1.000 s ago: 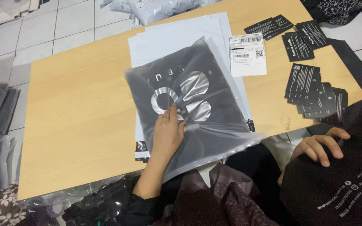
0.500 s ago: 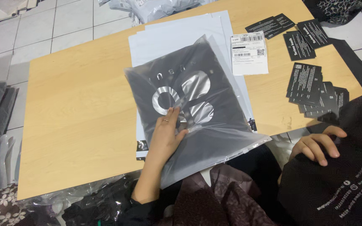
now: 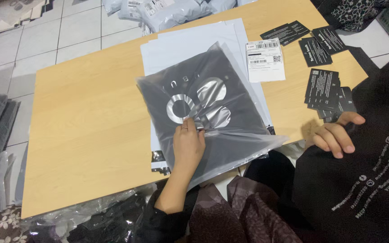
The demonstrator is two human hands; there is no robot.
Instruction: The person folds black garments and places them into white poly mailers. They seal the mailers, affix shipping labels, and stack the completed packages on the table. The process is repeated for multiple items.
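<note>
A clear plastic bag (image 3: 221, 135) holding a folded dark garment with a silver round print lies on the wooden table (image 3: 91, 117), near its front edge. My left hand (image 3: 187, 146) rests palm down on the bag's near part, its fingertips just below the print. The bag lies on a stack of white mailer bags (image 3: 181, 45). My right hand (image 3: 336, 135) is off the table's right front corner, with its fingers curled over the edge of a black printed garment (image 3: 365, 180) on my lap.
A white shipping label (image 3: 263, 60) lies right of the bag. Black cards are stacked at the right (image 3: 325, 90) and spread at the far right (image 3: 314, 38). Filled grey mailers (image 3: 167, 9) sit beyond the table. Bagged dark clothes (image 3: 91, 220) lie at the lower left.
My left hand has slid a little toward me on the bag and pressed it flatter. The right hand has stayed on the black garment.
</note>
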